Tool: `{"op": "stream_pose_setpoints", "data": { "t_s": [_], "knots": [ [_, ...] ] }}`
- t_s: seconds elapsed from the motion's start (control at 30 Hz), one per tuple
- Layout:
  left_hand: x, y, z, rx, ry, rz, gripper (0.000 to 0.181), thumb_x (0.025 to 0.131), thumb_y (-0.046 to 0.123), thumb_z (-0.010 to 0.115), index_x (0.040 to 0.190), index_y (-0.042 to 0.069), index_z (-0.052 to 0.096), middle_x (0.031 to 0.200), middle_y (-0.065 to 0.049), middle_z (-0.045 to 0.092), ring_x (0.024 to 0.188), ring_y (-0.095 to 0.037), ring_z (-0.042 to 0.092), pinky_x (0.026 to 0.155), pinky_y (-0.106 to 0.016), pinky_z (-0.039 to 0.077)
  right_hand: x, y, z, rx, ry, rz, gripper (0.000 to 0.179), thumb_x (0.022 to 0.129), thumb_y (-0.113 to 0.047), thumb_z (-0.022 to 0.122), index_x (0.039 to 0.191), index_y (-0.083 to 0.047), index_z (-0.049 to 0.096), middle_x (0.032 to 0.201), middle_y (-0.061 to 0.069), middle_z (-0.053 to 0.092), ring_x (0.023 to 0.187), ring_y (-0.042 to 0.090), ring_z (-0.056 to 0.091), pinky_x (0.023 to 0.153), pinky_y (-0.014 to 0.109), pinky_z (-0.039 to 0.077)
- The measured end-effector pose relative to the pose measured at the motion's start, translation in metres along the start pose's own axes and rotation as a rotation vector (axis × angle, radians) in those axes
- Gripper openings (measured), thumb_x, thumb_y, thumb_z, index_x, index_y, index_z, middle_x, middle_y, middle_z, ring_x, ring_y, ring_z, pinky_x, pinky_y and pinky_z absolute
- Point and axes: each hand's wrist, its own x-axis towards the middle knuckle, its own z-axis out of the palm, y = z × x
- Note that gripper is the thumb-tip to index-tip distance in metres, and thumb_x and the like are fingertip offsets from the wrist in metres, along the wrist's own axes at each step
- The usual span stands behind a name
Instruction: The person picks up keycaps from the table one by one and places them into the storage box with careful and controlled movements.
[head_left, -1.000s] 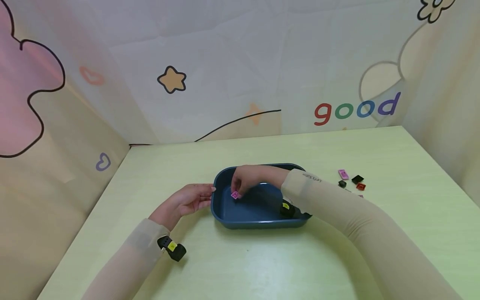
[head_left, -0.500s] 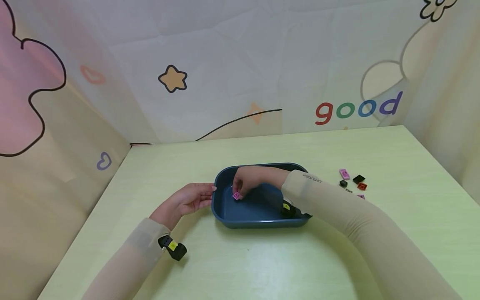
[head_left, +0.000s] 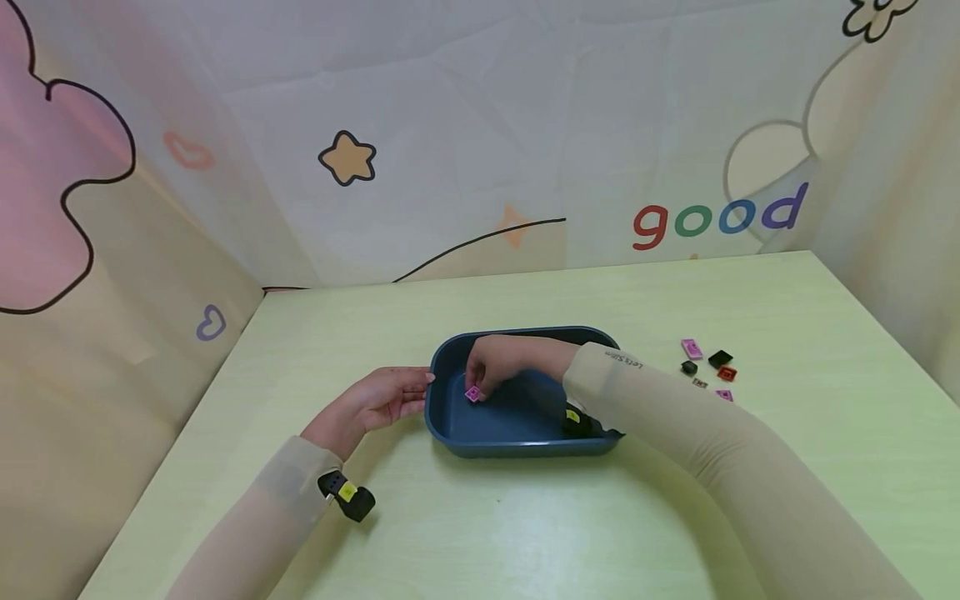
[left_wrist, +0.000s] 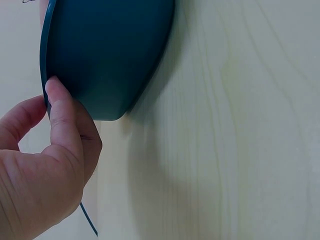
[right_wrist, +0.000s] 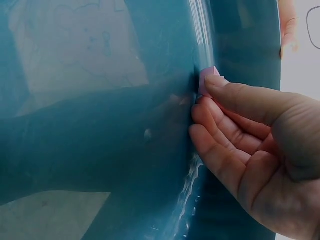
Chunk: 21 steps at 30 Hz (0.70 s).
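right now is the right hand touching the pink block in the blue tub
Touching: the right wrist view shows the right hand pinching the pink block, thumb against its side.

Head view high, facing forward, down; wrist views close; all share blue basin (head_left: pixel 525 451)

Pale green table (head_left: pixel 525 533) | blue tray (head_left: pixel 525 450) | small coloured pieces (head_left: pixel 721 359) right of tray
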Motion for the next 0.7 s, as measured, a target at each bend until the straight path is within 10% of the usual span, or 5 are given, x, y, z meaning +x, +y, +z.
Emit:
{"op": "stream_pose_setpoints", "data": {
  "t_s": [0.27, 0.7],
  "knots": [
    [-0.0016, 0.0004, -0.0004, -0.017, -0.004, 0.005, 0.026, 0.106, 0.009, 0.050, 0.128, -0.004, 0.055, 0.085, 0.003, 0.073, 0.074, -0.006, 0.072, 0.072, -0.016, 0.062, 0.0013, -0.0014, 0.0005, -0.011, 0.003, -0.007, 0.017, 0.095, -0.010, 0.071, 0.110, -0.005, 0.077, 0.099, 0.007, 0.075, 0.081, 0.009, 0.059, 0.078, 0.017, 0.053],
    [-0.0014, 0.0006, 0.0004, -0.011, 0.012, -0.004, 0.039, 0.107, 0.010, 0.050, 0.141, -0.008, 0.048, 0.085, 0.003, 0.073, 0.074, -0.006, 0.072, 0.073, -0.017, 0.062, 0.0020, -0.0015, -0.0001, -0.014, -0.017, -0.006, 0.022, 0.094, -0.011, 0.072, 0.115, -0.004, 0.075, 0.101, 0.007, 0.074, 0.082, 0.008, 0.059, 0.078, 0.017, 0.053]
  ]
}}
